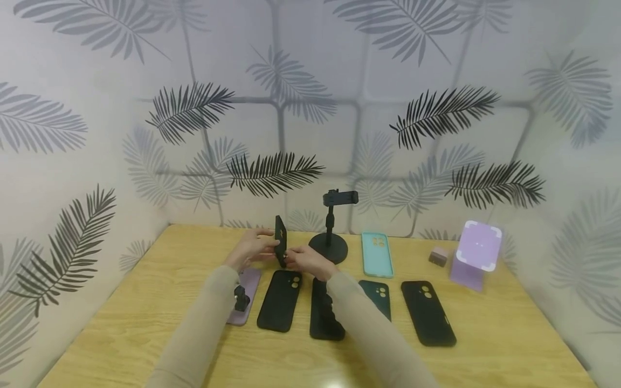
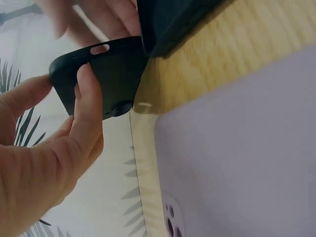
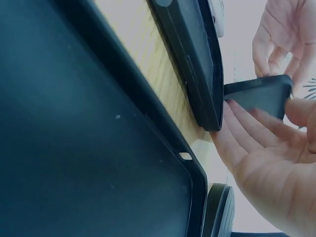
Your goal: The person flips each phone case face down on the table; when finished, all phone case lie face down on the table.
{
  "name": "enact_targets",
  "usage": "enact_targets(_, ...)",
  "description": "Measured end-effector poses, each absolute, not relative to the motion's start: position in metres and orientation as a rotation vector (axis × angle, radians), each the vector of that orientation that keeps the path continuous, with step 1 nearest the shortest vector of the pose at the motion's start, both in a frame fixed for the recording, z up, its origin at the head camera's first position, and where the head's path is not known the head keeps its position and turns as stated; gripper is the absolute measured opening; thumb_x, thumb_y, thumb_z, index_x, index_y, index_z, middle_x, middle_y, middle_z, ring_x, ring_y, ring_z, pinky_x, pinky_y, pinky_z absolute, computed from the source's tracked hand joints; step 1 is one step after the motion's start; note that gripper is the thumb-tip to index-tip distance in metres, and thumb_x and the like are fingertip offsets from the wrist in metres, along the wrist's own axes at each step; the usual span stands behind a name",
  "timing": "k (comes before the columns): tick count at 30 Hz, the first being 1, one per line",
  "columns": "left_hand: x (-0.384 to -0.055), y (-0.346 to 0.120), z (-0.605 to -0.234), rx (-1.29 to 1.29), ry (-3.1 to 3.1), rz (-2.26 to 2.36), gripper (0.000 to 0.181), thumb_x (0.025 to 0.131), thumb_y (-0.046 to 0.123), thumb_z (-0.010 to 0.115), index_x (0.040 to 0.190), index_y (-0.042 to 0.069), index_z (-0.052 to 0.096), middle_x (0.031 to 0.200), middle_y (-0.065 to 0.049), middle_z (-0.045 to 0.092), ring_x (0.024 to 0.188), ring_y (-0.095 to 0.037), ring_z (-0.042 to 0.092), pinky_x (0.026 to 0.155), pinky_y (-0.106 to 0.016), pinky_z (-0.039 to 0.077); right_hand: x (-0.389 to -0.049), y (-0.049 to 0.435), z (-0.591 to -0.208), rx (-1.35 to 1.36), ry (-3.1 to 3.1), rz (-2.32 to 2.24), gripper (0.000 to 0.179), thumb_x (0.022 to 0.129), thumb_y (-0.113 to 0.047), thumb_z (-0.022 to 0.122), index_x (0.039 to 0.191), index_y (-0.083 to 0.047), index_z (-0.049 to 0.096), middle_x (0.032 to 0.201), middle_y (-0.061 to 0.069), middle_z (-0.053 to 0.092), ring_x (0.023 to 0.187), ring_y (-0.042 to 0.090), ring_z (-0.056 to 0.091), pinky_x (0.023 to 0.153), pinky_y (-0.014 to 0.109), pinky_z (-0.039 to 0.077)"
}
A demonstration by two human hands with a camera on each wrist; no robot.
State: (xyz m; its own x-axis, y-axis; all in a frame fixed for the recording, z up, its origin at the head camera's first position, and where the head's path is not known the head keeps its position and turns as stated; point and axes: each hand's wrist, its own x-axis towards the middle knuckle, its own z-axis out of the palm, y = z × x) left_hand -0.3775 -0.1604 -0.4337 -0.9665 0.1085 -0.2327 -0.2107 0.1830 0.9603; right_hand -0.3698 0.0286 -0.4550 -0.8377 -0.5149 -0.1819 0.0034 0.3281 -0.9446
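I note the upright black phone case (image 1: 281, 237) above the worktop (image 1: 145, 323), pinched by the left hand (image 1: 251, 247); the right hand (image 1: 310, 260) meets its lower edge, whether gripping I cannot tell. I advise light edge pressure against twisting.

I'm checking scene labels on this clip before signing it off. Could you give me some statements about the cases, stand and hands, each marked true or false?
1. The left hand and right hand both touch the held black case. True.
2. The held black case lies flat on the table. False: it is held up on edge.
3. In the head view, the turquoise case lies right of the phone stand. True.
4. The phone stand lies on its side. False: it stands upright on its round base.
5. The lilac case is at the right end of the front row. False: it is at the left end.
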Motion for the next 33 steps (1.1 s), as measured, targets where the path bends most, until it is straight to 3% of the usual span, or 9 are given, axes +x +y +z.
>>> enact_targets(4, -0.379, -0.154, -0.434, -0.05, 2.181, 1.876, 0.059, 0.095, 0.013, 0.064, 0.145, -0.003, 0.037, 0.128, -0.028, 0.058, 0.111, -0.036, 0.064, 0.092, -0.042, 0.056, -0.372, 0.027, -0.453, -0.418, 2.093, -1.587, 0.052, 0.11, -0.028, 0.028, 0.154, -0.002, 0.023, 0.142, 0.03, 0.048, 0.131, 0.039, 0.05, 0.11, 0.049, 0.041)
enact_targets(7, -0.379, -0.152, -0.437, -0.006, 2.178, 1.854, 0.056, 0.097, 0.013, 0.062, 0.144, -0.006, 0.037, 0.128, -0.03, 0.057, 0.111, -0.037, 0.064, 0.093, -0.044, 0.055, -0.373, 0.028, -0.453, -0.43, 2.082, -1.606, 0.053, 0.11, -0.03, 0.025, 0.157, -0.007, 0.016, 0.141, 0.029, 0.049, 0.131, 0.039, 0.051, 0.109, 0.05, 0.041)
enact_targets(17, -0.379, -0.151, -0.445, 0.069, 2.205, 1.717, 0.051, 0.097, 0.008, 0.059, 0.143, -0.005, 0.041, 0.128, -0.027, 0.059, 0.114, -0.036, 0.064, 0.096, -0.045, 0.053, -0.374, 0.029, -0.456, -0.449, 2.089, -1.646, 0.047, 0.11, -0.027, 0.029, 0.152, -0.005, 0.033, 0.134, 0.027, 0.057, 0.122, 0.038, 0.058, 0.104, 0.05, 0.047)
enact_targets(23, -0.379, -0.156, -0.447, 0.079, 2.278, 1.617, 0.049, 0.096, 0.001, 0.059, 0.142, -0.004, 0.043, 0.14, -0.029, 0.048, 0.119, -0.036, 0.061, 0.097, -0.042, 0.053, -0.373, 0.028, -0.457, -0.371, 2.279, -1.658, 0.046, 0.107, -0.021, 0.041, 0.15, -0.007, 0.038, 0.135, 0.022, 0.058, 0.126, 0.034, 0.056, 0.107, 0.049, 0.044)
enact_targets(28, -0.377, -0.16, -0.447, 0.076, 2.361, 1.538, 0.045, 0.095, -0.002, 0.058, 0.139, -0.004, 0.048, 0.142, -0.029, 0.046, 0.122, -0.038, 0.058, 0.096, -0.042, 0.053, -0.372, 0.028, -0.457, -0.286, 2.294, -1.732, 0.046, 0.104, -0.016, 0.049, 0.147, -0.003, 0.039, 0.109, 0.026, 0.07, 0.104, 0.037, 0.068, 0.09, 0.046, 0.056)
enact_targets(33, -0.377, -0.165, -0.447, 0.058, 2.403, 1.495, 0.041, 0.094, -0.004, 0.057, 0.135, -0.004, 0.053, 0.143, -0.027, 0.046, 0.124, -0.039, 0.055, 0.096, -0.041, 0.054, -0.373, 0.028, -0.461, -0.229, 2.393, -1.683, 0.039, 0.1, -0.014, 0.056, 0.135, 0.002, 0.049, 0.105, 0.021, 0.071, 0.093, 0.031, 0.071, 0.075, 0.033, 0.059)
